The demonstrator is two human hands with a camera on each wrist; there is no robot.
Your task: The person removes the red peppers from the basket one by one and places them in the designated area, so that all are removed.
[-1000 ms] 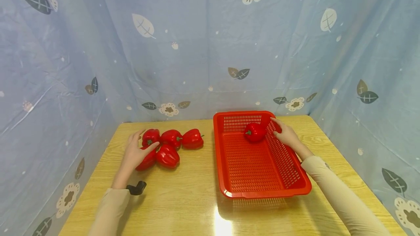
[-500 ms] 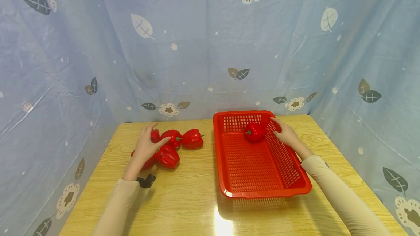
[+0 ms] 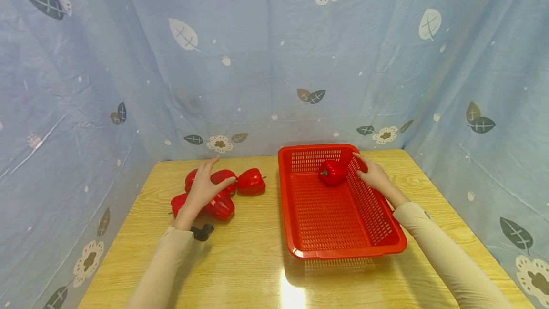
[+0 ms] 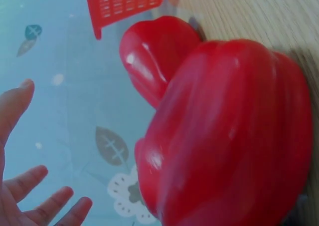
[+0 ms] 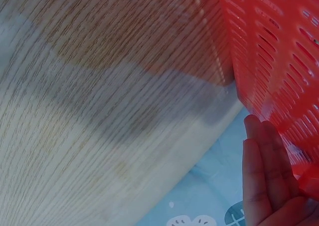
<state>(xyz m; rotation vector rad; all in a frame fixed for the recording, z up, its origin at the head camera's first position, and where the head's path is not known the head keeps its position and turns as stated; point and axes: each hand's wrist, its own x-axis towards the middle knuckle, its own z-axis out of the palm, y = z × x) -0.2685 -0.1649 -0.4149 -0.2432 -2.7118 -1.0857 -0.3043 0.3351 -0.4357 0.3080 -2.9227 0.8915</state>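
My left hand (image 3: 205,190) hovers over a cluster of several red bell peppers (image 3: 220,205), thumb and fingers spread apart with nothing between them. In the left wrist view a large bell pepper (image 4: 234,136) fills the right side, beside that hand's spread fingers (image 4: 55,206). Parts of the back and front-left peppers are hidden behind the hand. My right hand (image 3: 376,175) holds the right rim of a red plastic basket (image 3: 289,204), thumb on the inner side. In the right wrist view its fingers (image 5: 266,161) lie straight along the outer wall. One red bell pepper (image 3: 333,172) lies inside the basket, toward the back.
The wooden table (image 3: 249,252) carries the peppers at left and the basket at right. A blue patterned curtain (image 3: 249,61) hangs behind and along both sides. A small black piece (image 3: 203,232) sticks out by the left wrist.
My left hand has moved to the right across the pepper cluster, uncovering the front-left pepper. The right hand, basket and peppers have stayed in place.
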